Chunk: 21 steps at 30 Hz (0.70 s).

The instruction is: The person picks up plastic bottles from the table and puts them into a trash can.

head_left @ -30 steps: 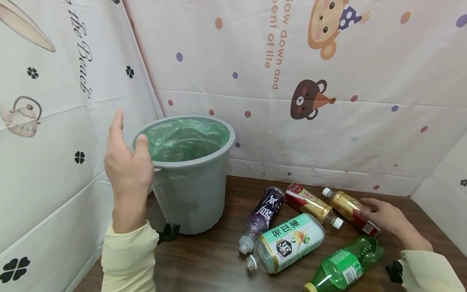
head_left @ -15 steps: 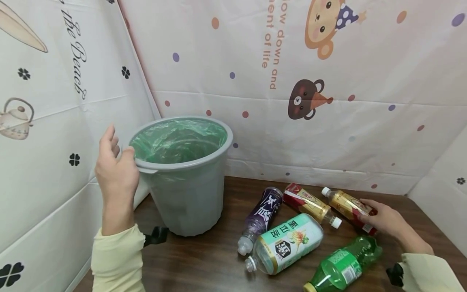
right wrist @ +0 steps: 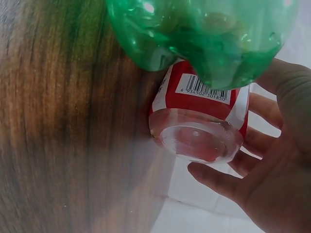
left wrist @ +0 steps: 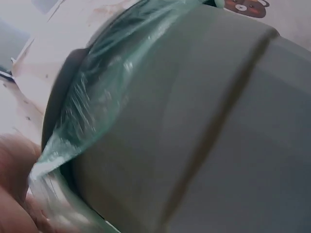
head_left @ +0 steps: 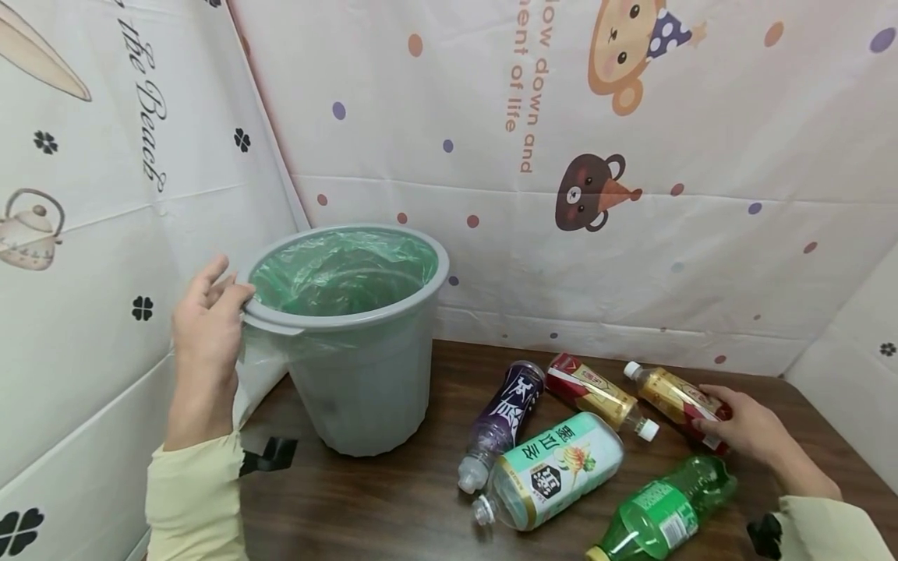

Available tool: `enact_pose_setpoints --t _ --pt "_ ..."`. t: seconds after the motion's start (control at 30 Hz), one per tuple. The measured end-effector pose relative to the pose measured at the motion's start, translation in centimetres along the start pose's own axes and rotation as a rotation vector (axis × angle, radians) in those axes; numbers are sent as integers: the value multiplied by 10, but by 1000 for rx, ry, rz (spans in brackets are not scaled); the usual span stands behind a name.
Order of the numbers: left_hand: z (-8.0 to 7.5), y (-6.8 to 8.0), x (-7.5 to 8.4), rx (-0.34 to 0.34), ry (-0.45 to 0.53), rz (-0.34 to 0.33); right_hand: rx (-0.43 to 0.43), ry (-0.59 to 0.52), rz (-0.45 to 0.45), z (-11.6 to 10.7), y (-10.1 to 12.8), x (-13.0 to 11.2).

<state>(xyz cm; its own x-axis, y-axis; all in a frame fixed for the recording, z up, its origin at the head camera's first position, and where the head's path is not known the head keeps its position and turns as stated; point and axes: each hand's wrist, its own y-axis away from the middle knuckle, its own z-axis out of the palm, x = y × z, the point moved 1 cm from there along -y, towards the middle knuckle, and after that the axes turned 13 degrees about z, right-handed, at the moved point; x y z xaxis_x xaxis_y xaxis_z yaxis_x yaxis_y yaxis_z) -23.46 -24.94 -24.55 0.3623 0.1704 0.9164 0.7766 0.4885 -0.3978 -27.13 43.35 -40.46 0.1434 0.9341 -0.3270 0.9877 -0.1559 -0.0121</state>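
My left hand (head_left: 206, 327) is at the left rim of a grey bin (head_left: 365, 389), thumb tip right at the edge and index finger extended. A thin green plastic liner (left wrist: 102, 92) folds over the rim; in the left wrist view its edge stretches toward my blurred fingers. With my right hand (head_left: 751, 421) I hold the base end of a white-capped drink bottle (head_left: 669, 395) lying on the table. Its red barcode label (right wrist: 201, 92) shows in the right wrist view, fingers on one side and thumb near the base. A green bottle (right wrist: 204, 34) overlaps it there.
On the brown table (head_left: 393, 499) lie a purple bottle (head_left: 507, 413), another red-and-gold bottle (head_left: 596, 389), and a large bottle with a pale green label (head_left: 557, 471). A printed curtain (head_left: 449, 179) hangs behind and to the left.
My left hand has moved left and down from in front of the bin to its left rim. My right hand stays at the bottle, which has shifted slightly.
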Motion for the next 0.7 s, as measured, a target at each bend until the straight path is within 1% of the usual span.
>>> enact_pose_setpoints --t 0.1,0.23,0.3,0.47,0.6,0.7 --pt "-1 -2 -6 -28 24 -10 21 2 -12 1 2 2" --pt "-4 -3 -15 -57 63 6 42 1 -15 0 3 4" --pt "-5 -3 -18 -54 83 18 49 -3 -7 -1 3 4" --pt "-6 -2 -23 -21 135 38 69 -22 11 -7 6 2" --pt "-5 -1 -26 3 167 55 59 -36 46 -10 9 0" --pt "-5 -1 -27 9 165 68 58 -63 86 -10 12 0"
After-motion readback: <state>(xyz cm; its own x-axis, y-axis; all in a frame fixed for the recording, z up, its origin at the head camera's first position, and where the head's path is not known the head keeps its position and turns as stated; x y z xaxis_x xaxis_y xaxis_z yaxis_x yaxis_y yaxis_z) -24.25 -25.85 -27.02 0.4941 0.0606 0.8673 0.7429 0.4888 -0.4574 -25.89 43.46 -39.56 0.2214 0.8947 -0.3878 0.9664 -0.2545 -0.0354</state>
